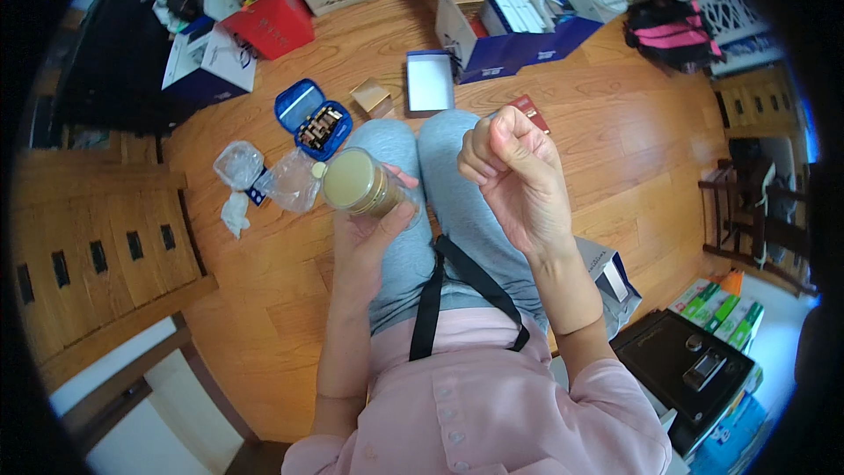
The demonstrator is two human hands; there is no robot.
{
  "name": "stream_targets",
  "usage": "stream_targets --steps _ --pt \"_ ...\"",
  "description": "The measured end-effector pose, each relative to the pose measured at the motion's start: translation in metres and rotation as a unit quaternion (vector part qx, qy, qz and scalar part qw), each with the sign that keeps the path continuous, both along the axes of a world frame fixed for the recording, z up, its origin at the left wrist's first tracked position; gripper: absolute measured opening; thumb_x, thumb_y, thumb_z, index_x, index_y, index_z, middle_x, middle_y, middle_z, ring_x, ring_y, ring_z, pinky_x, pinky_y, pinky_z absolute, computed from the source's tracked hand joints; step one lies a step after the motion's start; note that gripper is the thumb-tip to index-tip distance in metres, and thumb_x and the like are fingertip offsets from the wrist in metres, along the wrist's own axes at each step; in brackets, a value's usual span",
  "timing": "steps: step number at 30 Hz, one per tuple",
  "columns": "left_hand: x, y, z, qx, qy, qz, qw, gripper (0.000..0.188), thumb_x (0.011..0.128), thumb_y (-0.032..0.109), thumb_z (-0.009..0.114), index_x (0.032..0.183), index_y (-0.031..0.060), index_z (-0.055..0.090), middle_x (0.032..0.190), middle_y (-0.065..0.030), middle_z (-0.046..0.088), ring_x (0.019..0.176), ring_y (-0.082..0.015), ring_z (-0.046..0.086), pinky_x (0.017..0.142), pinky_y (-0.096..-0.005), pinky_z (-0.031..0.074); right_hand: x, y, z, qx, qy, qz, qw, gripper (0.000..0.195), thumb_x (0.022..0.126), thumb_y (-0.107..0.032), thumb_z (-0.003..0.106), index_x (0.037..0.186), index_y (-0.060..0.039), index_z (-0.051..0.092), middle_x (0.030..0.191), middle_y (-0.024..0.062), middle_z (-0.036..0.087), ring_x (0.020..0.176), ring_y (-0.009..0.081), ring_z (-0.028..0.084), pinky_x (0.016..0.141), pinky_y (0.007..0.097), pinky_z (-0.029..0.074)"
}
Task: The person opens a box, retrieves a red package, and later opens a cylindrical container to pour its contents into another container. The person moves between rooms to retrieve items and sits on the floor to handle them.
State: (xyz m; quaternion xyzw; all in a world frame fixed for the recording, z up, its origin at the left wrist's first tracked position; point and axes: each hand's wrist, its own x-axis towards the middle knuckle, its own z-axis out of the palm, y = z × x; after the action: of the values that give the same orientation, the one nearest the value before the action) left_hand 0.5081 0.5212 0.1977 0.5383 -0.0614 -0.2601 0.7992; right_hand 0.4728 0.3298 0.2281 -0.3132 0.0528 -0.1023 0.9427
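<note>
My left hand (372,231) is wrapped around a clear round container (349,179) with a pale gold lid, held above my left knee. A small round cream piece shows at the container's left edge. My right hand (514,171) is raised above my right knee with its fingers curled in; whether something small is inside them cannot be told. On the floor beyond my knees lie an open blue zip case (313,120) with several small bottles or tubes, a gold box (372,99), an open shallow box (430,82) and a red booklet or flat box (529,113), partly hidden by my right hand.
Clear plastic packaging (290,179) and a white tissue (235,214) lie to the left. Blue and white boxes (481,59) and a red box (273,23) stand ahead. A grey bag (610,277) and a dark safe (686,369) are at the right; a wooden drawer cabinet (119,211) stands left.
</note>
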Motion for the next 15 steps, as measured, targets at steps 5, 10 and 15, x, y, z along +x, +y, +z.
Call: stream_targets --steps 5,10,15 --pt "0.001 0.016 -0.004 -0.009 -0.018 0.039 0.999 0.045 0.088 0.010 0.076 0.127 0.0046 0.054 0.117 -0.0091 0.064 0.102 -0.0138 0.062 0.087 -0.0297 0.051 0.022 0.029 0.001 -0.005 0.007 0.091 0.996 0.026 0.106 -0.018 0.056 0.083 -0.0093 0.046 0.069 -0.0024 0.038 0.062 0.0089 0.032 0.058 0.0259 0.030" --pt "0.006 0.034 -0.008 -0.003 -0.057 0.065 0.996 0.050 0.089 0.013 0.073 0.133 0.0028 0.051 0.121 -0.0117 0.063 0.105 -0.0186 0.065 0.091 -0.0354 0.053 0.043 0.056 0.005 -0.004 0.022 0.143 0.989 0.045 0.111 -0.035 0.043 0.073 -0.0101 0.042 0.064 -0.0019 0.033 0.060 0.0099 0.030 0.055 0.0269 0.029" --pt "0.008 0.054 -0.004 -0.059 -0.028 0.121 0.990 0.046 0.088 0.006 0.074 0.129 0.0029 0.053 0.117 -0.0093 0.061 0.105 -0.0125 0.058 0.091 -0.0297 0.047 0.048 0.082 0.014 -0.103 0.098 0.126 0.982 0.064 0.110 -0.048 0.036 0.078 0.0007 0.061 0.071 0.0076 0.060 0.064 0.0125 0.045 0.060 0.0278 0.040"
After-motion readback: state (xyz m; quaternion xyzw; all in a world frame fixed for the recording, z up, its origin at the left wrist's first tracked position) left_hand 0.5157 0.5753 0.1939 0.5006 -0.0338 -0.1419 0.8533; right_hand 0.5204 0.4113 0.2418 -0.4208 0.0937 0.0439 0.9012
